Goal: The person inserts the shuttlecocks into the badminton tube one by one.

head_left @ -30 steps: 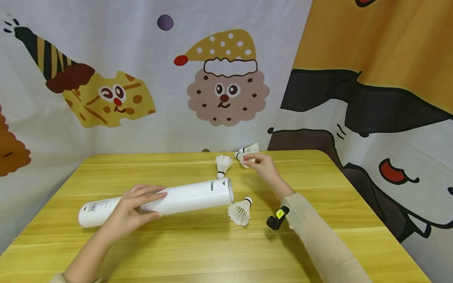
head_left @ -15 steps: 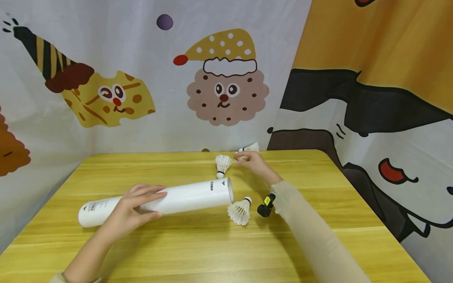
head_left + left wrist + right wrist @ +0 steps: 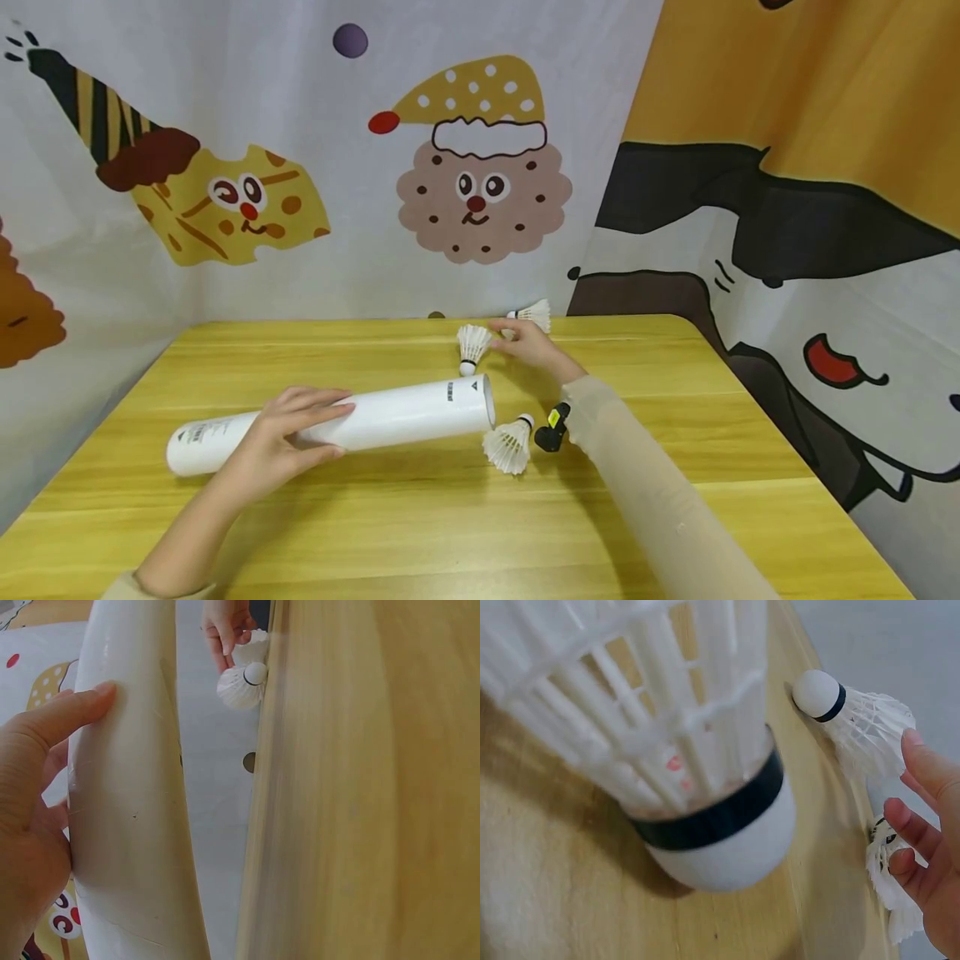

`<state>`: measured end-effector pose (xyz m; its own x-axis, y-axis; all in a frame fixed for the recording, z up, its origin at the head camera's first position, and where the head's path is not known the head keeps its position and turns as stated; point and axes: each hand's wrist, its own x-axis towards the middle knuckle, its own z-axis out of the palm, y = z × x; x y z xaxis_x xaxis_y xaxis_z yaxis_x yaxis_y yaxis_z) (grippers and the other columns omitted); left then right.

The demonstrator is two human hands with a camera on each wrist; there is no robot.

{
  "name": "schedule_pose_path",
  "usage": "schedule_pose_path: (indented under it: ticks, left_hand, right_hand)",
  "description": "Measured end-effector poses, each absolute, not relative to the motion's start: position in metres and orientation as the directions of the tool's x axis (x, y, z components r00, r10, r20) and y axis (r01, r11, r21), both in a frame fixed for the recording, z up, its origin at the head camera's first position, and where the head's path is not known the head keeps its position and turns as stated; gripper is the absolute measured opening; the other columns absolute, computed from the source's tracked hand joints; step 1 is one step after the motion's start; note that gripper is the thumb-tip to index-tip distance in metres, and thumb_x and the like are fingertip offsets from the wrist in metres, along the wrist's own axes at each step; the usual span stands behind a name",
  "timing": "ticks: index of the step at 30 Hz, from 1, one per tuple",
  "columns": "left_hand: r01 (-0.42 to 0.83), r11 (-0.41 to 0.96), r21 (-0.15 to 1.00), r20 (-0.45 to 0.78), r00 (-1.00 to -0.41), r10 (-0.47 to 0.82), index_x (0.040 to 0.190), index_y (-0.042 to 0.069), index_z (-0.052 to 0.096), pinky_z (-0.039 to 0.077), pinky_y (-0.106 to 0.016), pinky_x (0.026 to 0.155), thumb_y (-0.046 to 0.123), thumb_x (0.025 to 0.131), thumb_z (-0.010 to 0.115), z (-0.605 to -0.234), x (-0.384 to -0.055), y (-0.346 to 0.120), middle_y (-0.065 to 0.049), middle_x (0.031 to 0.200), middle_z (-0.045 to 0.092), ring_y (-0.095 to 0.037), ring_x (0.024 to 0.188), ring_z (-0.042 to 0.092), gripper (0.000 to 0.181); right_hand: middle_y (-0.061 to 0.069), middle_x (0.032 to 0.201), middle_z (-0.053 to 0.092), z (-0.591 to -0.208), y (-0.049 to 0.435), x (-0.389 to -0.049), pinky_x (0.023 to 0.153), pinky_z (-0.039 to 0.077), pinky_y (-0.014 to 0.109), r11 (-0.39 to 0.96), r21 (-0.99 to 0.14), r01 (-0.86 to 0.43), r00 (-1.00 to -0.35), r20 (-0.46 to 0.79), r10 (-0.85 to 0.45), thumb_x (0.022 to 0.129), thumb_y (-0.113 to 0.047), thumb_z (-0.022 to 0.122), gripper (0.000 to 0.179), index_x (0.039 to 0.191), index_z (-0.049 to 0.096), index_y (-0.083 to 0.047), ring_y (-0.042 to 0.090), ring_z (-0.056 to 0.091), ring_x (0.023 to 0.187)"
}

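Head view: the right hand (image 3: 528, 346) has slid leftward over the past second, away from the pair of shuttlecocks at the back. Its fingertips have come up beside the white feathered shuttlecock with a dark band and rounded white base (image 3: 473, 343), which lies near the far edge with its base toward the person. The shuttlecocks themselves seem to lie where they did, and the left hand has kept its place; by my reading the reach has turned to this shuttlecock, with nothing yet picked up.

As for the fingers, the right wrist view shows the right thumb standing apart from the loosely bent fingers, with a clear gap between them and nothing held. The thumb tip overlaps the shuttlecock's feather rim, but I cannot tell whether it touches. The left hand (image 3: 288, 433) grips the long white cylindrical tube (image 3: 416, 417) around its middle, thumb on the near side and fingers over the top.

The tube slants across the yellow wood-grain table (image 3: 375, 533), its mouth toward the right. Just beside that mouth lies another white feathered shuttlecock (image 3: 510, 446); a rear white shuttlecock (image 3: 536, 314) sits behind the right hand, partly hidden.
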<state>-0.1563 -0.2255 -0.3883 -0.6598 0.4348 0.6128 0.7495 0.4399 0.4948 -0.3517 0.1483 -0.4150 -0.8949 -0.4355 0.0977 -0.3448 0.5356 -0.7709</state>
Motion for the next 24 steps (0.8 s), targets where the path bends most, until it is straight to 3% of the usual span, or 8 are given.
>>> schedule_pose_path:
  ticks: [7, 12, 18, 24]
  left_hand:
    - [0.744, 0.443, 0.500, 0.608, -0.666, 0.432, 0.119, 0.009, 0.069, 0.034, -0.025, 0.087, 0.002, 0.063, 0.088, -0.388, -0.156, -0.226, -0.006, 0.127, 0.061, -0.016, 0.111, 0.048, 0.059]
    - [0.747, 0.437, 0.501, 0.608, -0.664, 0.436, 0.119, 0.008, 0.069, 0.035, -0.026, 0.086, 0.002, 0.064, 0.087, -0.389, -0.157, -0.226, -0.006, 0.127, 0.061, -0.016, 0.110, 0.048, 0.058]
    - [0.749, 0.433, 0.502, 0.609, -0.662, 0.437, 0.119, 0.009, 0.069, 0.037, -0.024, 0.083, 0.002, 0.064, 0.087, -0.389, -0.157, -0.225, -0.006, 0.127, 0.060, -0.016, 0.111, 0.048, 0.059]
    - [0.748, 0.432, 0.505, 0.608, -0.663, 0.437, 0.119, 0.009, 0.069, 0.036, -0.024, 0.084, 0.002, 0.064, 0.087, -0.390, -0.157, -0.225, -0.006, 0.126, 0.061, -0.016, 0.111, 0.048, 0.059]
  right_hand:
    - [0.009, 0.127, 0.060, -0.418, 0.144, -0.354, 0.050, 0.039, 0.023, 0.544, -0.777, -0.318, -0.913, 0.097, -0.396, 0.092, -0.014, 0.066, 0.038, 0.129, 0.061, -0.006, 0.020, 0.049, 0.054]
    - [0.012, 0.117, 0.065, -0.420, 0.144, -0.352, 0.060, 0.047, 0.026, 0.550, -0.757, -0.354, -0.916, 0.162, -0.367, 0.090, -0.010, 0.068, 0.027, 0.116, 0.067, -0.001, 0.018, 0.052, 0.062]
    - [0.007, 0.097, 0.068, -0.424, 0.144, -0.352, 0.071, 0.043, 0.028, 0.565, -0.741, -0.364, -0.922, 0.198, -0.333, 0.089, -0.010, 0.070, 0.017, 0.104, 0.072, -0.003, 0.015, 0.055, 0.081]
    - [0.005, 0.085, 0.068, -0.428, 0.143, -0.350, 0.065, 0.043, 0.026, 0.524, -0.774, -0.356, -0.923, 0.203, -0.328, 0.087, -0.007, 0.071, 0.011, 0.095, 0.072, 0.001, 0.014, 0.054, 0.072]
